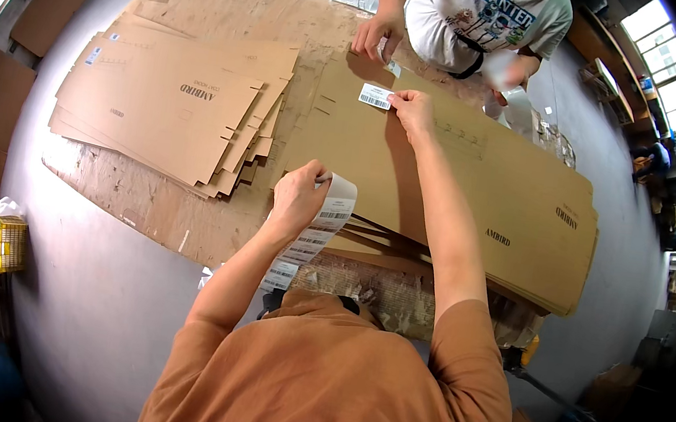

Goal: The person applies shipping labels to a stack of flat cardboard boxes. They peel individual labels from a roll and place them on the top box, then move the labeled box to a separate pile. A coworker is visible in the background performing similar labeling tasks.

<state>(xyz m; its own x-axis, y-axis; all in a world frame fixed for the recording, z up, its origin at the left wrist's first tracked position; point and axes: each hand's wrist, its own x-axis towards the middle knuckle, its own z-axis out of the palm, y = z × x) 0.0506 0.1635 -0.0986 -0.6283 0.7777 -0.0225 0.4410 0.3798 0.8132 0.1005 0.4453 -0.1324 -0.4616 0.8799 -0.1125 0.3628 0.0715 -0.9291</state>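
Observation:
My left hand (299, 199) is closed on the upper end of a strip of white barcode labels (320, 230), which curls over and hangs down in front of me. With my right hand (414, 111) I pinch the right edge of a single white barcode label (376, 96); it lies at or just above the top flattened cardboard box (460, 175) of a stack. Whether the label is stuck down I cannot tell. Across the table, a co-worker's hand (381, 35) holds a small label (393, 68) at the far edge of the same cardboard.
Another pile of flattened boxes (174, 98) lies on the left of the worn wooden table (203, 5), with small labels on its top sheet. The co-worker's other hand (522, 69) holds a blurred white roll. A yellow basket (7, 242) stands at the far left.

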